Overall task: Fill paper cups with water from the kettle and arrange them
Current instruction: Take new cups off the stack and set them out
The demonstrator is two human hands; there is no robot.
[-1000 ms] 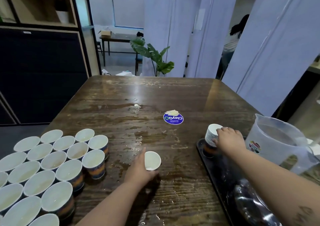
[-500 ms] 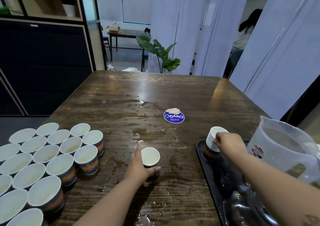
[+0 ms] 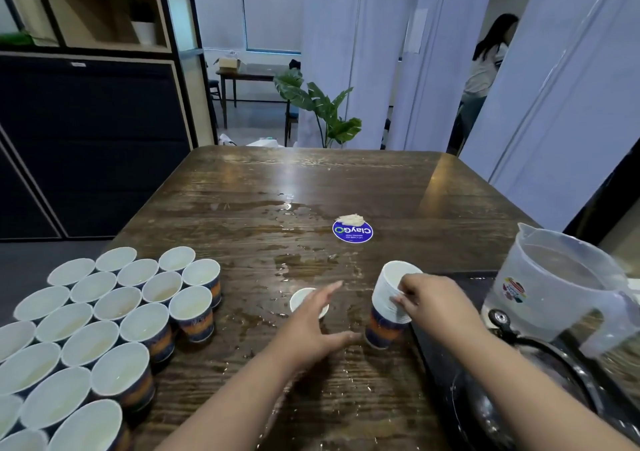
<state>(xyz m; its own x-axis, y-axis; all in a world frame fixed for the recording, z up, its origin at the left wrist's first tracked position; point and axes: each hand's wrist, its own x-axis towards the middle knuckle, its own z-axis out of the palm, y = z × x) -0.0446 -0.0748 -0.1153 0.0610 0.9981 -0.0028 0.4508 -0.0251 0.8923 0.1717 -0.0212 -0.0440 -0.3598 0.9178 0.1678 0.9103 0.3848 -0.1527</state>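
1. Head view: the stack of cups (image 3: 389,307) was gripped by the right hand (image 3: 433,300), held tilted just beside the tray (image 3: 450,276).
2. The left hand (image 3: 313,326) was spread, fingers relaxed, over the single cup (image 3: 299,298).
3. A clean peel was judged best achieved by pinching only the outermost rim while the stack was steadied.

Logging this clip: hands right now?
Left hand: open, fingers spread beside the single paper cup.
Right hand: holding the stack of paper cups.
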